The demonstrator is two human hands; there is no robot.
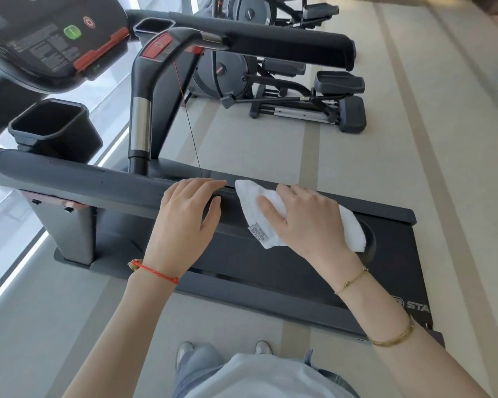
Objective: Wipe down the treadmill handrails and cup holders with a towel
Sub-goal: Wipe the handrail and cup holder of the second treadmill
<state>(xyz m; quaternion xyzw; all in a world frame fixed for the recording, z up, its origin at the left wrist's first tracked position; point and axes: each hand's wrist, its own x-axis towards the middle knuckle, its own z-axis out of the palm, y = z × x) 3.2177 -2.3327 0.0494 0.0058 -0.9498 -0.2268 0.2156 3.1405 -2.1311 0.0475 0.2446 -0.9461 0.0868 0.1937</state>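
Right hand [305, 222] curls round the white towel [270, 208], pressing it on the near handrail [84, 182] toward its rear end. Left hand [187, 216] rests flat beside it, fingers spread. Far handrail [285, 43] and both cup holders [51, 122] appear outstanding.

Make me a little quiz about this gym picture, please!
1. True or false: the right hand presses a white towel onto the near handrail.
2. What colour is the bracelet on the left wrist? A) red B) blue C) green
3. Fill in: the left hand rests on the handrail, to the ____ of the towel.

Key
1. True.
2. A: the bracelet is red.
3. Left.
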